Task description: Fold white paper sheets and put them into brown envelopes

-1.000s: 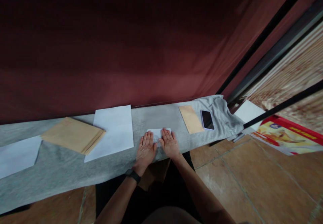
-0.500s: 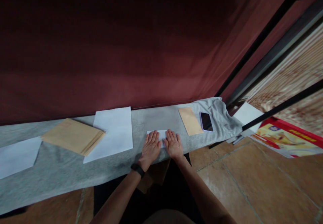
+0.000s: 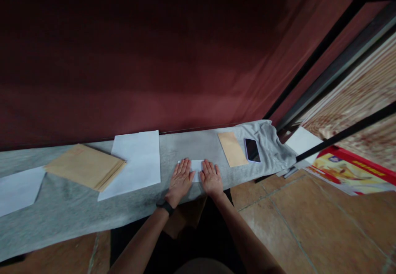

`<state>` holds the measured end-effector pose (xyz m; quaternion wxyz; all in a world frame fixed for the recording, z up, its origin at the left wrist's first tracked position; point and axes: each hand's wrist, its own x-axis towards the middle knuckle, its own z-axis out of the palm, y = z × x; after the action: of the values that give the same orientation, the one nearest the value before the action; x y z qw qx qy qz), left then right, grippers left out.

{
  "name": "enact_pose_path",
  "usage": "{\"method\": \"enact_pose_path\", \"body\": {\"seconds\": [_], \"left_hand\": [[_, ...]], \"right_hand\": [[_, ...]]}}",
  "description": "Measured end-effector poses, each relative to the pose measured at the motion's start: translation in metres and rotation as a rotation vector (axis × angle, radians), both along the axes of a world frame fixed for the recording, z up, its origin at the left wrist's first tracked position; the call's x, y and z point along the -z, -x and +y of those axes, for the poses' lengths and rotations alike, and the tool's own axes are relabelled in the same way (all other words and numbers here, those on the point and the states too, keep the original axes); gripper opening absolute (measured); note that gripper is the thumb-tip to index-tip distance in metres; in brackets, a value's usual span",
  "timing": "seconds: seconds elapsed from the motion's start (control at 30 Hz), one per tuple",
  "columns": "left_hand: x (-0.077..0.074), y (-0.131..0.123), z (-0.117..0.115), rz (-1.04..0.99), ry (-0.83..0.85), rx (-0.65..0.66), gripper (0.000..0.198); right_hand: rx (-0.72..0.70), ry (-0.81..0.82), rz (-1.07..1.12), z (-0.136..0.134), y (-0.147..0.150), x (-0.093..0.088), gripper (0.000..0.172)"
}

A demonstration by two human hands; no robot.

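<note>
A small white piece of paper, which looks folded, lies on the grey cloth in front of me. My left hand rests flat on its left end, fingers stretched out. On the right end my right hand lies flat too, its fingers extended. Part of the paper shows between the two hands; its ends are hidden under them. To the right of my right hand lies a single tan envelope. Left of my left hand are large white sheets, partly covered by a stack of brown envelopes.
A phone lies near the right end of the cloth-covered table. More white paper is at the far left. A dark red curtain hangs behind. Black poles and a red-and-yellow box stand at the right.
My hands have spread slightly apart, the left one moving leftward, so more of the white paper shows between them. The view has shifted slightly.
</note>
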<state>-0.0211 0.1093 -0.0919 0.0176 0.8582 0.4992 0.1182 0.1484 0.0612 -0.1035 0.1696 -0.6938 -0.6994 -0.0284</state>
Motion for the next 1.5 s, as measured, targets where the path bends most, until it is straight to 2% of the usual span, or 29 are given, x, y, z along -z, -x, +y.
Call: {"method": "enact_pose_path", "body": {"seconds": [0.23,0.5,0.67,0.8,0.9,1.0,1.3,1.5], "left_hand": [[0.002,0.025,0.006,0.015,-0.011,-0.098,0.064],[-0.002,0.026,0.003,0.041,-0.019,-0.119,0.065],[-0.007,0.026,0.003,0.065,-0.015,-0.113,0.063],[-0.007,0.029,0.002,0.097,0.007,-0.087,0.058],[-0.007,0.03,0.002,0.104,0.018,-0.078,0.058],[-0.008,0.029,0.002,0.095,0.019,-0.078,0.058],[-0.005,0.027,0.003,0.034,-0.012,-0.098,0.059],[-0.004,0.026,0.004,0.05,-0.008,-0.116,0.059]], "right_hand": [[0.012,0.019,0.02,0.0,0.003,-0.005,0.051],[0.031,0.021,0.05,0.0,0.005,-0.008,0.05],[0.086,0.046,0.093,0.01,0.035,-0.021,0.05],[-0.06,0.089,0.127,0.022,0.065,-0.027,0.049],[-0.098,0.108,0.122,0.023,0.073,-0.024,0.049],[-0.087,0.073,0.09,0.018,0.065,-0.018,0.05],[0.042,0.013,0.054,0.004,0.016,-0.003,0.053],[0.082,0.008,0.046,-0.003,0.006,-0.002,0.054]]}}
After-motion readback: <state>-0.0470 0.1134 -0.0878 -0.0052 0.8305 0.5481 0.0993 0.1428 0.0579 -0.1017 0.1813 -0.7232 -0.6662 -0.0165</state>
